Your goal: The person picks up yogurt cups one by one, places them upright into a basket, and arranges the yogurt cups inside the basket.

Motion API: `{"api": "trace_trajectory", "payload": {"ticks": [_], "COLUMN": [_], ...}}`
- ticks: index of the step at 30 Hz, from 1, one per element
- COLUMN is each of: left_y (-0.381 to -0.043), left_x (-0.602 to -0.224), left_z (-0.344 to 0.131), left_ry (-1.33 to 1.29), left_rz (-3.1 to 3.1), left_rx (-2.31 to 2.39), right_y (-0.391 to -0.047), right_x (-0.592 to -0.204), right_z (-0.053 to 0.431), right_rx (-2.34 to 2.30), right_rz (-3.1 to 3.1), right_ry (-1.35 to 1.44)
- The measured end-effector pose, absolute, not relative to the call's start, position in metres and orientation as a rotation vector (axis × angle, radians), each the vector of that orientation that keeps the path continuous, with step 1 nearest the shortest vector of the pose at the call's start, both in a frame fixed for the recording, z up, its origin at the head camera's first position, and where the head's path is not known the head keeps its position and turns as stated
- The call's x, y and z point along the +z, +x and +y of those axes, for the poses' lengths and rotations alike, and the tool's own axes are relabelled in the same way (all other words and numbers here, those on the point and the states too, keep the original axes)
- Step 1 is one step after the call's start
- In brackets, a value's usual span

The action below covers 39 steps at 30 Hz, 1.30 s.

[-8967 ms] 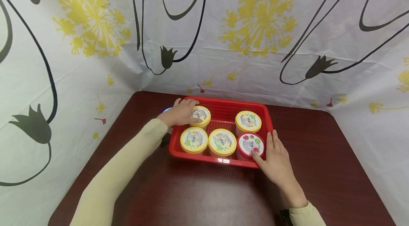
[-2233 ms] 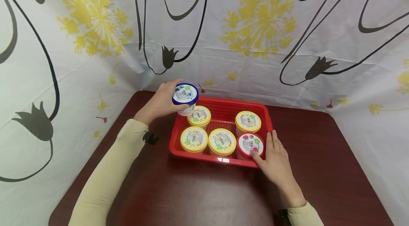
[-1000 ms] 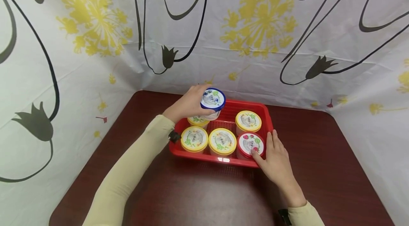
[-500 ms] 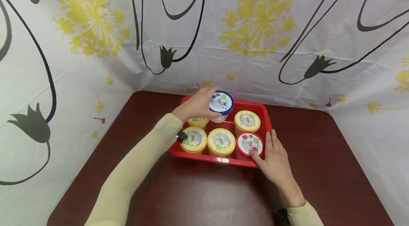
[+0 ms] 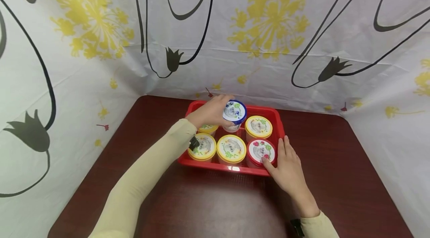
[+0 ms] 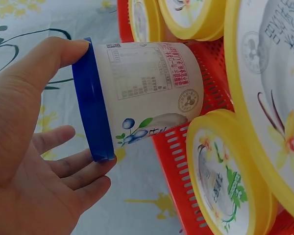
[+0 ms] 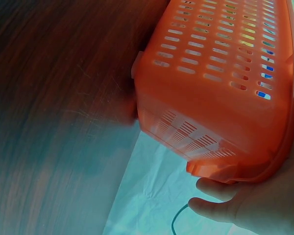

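My left hand (image 5: 214, 111) grips a white tub (image 6: 147, 88) by its blue lid (image 6: 92, 100), thumb on one side and fingers on the other. The blueberry-printed tub is held inside the rear middle of a red plastic basket (image 5: 215, 164), its base hidden below the rim. My right hand (image 5: 288, 169) holds the basket's right front corner, fingers along the outside and thumb over the rim at a red-lidded tub (image 5: 261, 151). Yellow-lidded tubs stand at front left (image 5: 202, 146), front middle (image 5: 231, 148) and rear right (image 5: 258, 126). Another, at rear left (image 5: 207, 128), is partly hidden by my left hand.
The basket stands on a dark red-brown table (image 5: 215, 200), towards its back edge. White cloth (image 5: 208, 36) with flower prints hangs behind and on both sides. Black bands sit on both wrists.
The blue-lidded tub was lifted from the basket's left side, carried right over the rear-left tub, and lowered in the rear middle. My right hand has stayed at its corner.
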<state>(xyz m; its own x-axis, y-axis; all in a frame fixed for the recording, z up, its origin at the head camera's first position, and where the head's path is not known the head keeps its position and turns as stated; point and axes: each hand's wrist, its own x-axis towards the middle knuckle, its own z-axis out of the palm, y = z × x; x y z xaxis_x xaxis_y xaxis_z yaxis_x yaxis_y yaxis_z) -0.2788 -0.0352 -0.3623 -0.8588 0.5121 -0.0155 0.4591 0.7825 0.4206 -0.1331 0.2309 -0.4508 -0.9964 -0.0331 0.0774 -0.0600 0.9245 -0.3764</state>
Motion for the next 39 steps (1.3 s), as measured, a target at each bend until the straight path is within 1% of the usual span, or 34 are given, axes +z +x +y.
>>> {"api": "trace_trajectory", "payload": {"ticks": [7,28,39], "left_y": [-0.28,-0.289,-0.292], "left_x": [-0.368,-0.399,-0.404], "left_z": [-0.029,-0.021,-0.02], "left_ry": [0.8,0.726,0.719], "left_rz": [2.824,2.752,2.73], "left_rx": [0.589,0.436,0.454], "right_y": [-0.134,-0.135,-0.134], "right_x": [-0.451,-0.453,-0.451], "right_z": [0.231,0.232,0.231], "right_rx": [0.593,0.595,0.596], "right_rz": [-3.029,-3.014,-3.0], "right_ry": [0.057,0.047,0.052]}}
